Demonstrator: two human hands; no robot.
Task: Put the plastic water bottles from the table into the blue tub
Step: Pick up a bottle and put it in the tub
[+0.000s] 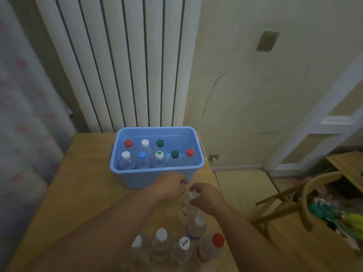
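Mid-pickup: my right hand [206,199] has its fingers [194,187] curled round the cap and neck of a clear bottle [187,210], which stands on the tabletop [84,183] just short of the blue tub [141,179]. Five more bottles [161,240] wait at 6 to 7 o'clock of it, one of them red-capped [211,248]. The tub sits at 12 o'clock, with eight capped bottles [144,160] upright inside and room left in its far corner at 1 o'clock. My left hand [170,186] hovers by the tub's near wall with its fingers bent; I cannot tell whether they touch it. As I judge it, the job is over halfway done. The next move calls for a straight lift clear of the rim, then a carry to that corner. A white radiator [121,65] stands behind.
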